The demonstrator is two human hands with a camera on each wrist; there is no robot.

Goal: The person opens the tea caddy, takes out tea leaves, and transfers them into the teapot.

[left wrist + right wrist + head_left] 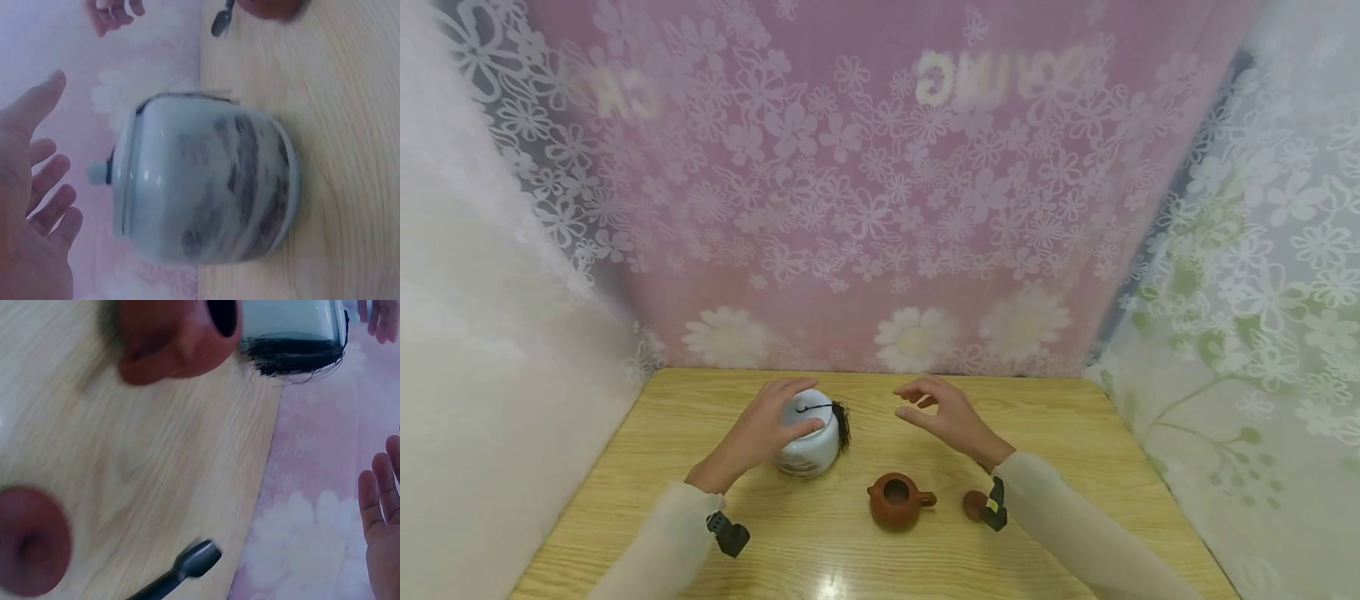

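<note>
A lidded white porcelain jar (pixel 807 457) with dark brushwork stands upright on the table, a black tassel (pixel 842 427) hanging from its lid knob. My left hand (pixel 763 423) hovers by the jar's lid, fingers and thumb spread; the left wrist view shows a gap between the fingers and the lid knob (pixel 98 172). Over the table to the jar's right, my right hand (pixel 951 419) is in the air with fingers slightly bent, holding nothing. Nearer me sits a reddish-brown clay teapot (pixel 889 512) with its mouth uncovered and its handle pointing right.
A round clay lid (pixel 974 505) lies right of the teapot, partly behind my wrist camera. A dark small scoop (pixel 199 559) lies on the wooden table (pixel 820 542), hidden by my right arm in the head view. Flowered cloth walls (pixel 865 208) enclose the back and sides.
</note>
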